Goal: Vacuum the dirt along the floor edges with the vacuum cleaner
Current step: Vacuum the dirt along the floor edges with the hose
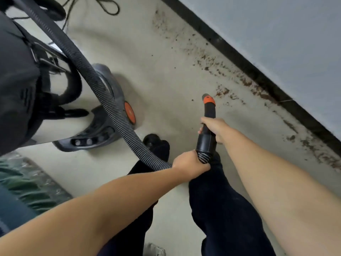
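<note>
A black vacuum nozzle with an orange collar points down at the pale floor, its tip just left of brown dirt. My right hand grips the nozzle tube from above. My left hand grips the ribbed end of the grey hose where it joins the tube. More dirt lies in a band along the black skirting, both ahead of and behind the nozzle. The vacuum cleaner body, grey with an orange wheel, stands on the left.
A grey wall rises beyond the skirting. A black power cord loops on the floor at the top. My dark-trousered legs and a black sock stand between vacuum and wall. A greenish mat lies at the lower left.
</note>
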Tool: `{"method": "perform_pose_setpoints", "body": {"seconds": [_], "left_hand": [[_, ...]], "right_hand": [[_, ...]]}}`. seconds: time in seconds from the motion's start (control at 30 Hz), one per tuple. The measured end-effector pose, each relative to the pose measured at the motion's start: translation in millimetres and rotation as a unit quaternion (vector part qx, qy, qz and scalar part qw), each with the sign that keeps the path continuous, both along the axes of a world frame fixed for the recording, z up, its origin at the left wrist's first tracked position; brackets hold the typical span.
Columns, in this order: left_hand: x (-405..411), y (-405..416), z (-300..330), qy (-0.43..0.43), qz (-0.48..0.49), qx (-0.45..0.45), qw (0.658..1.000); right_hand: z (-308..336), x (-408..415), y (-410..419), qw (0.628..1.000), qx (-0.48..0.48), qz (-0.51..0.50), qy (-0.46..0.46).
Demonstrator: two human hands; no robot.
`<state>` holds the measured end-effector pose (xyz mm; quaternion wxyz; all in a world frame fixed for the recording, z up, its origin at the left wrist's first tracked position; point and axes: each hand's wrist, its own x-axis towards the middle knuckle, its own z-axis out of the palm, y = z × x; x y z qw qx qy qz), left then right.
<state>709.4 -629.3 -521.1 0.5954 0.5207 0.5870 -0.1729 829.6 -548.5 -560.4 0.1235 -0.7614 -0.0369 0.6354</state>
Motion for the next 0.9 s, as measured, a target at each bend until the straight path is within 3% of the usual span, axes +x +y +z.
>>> {"method": "perform_pose_setpoints", "body": {"seconds": [0.17,0.33,0.47,0.9], "left_hand": [[-15,-13,-59,0.027,0.021,0.008,0.999],[3,9,-115,-0.021,0.075,-0.011,0.997],[12,13,-150,-0.053,0.138,-0.010,0.989],[20,116,-187,-0.131,0.263,0.035,0.955]], "right_hand": [[-63,-22,-9,0.999,0.010,0.030,0.023],[-116,-6,12,0.998,0.042,0.046,0.006],[-148,-10,34,0.990,0.085,0.113,0.007],[-147,-30,155,0.953,0.150,0.264,0.021]]}}
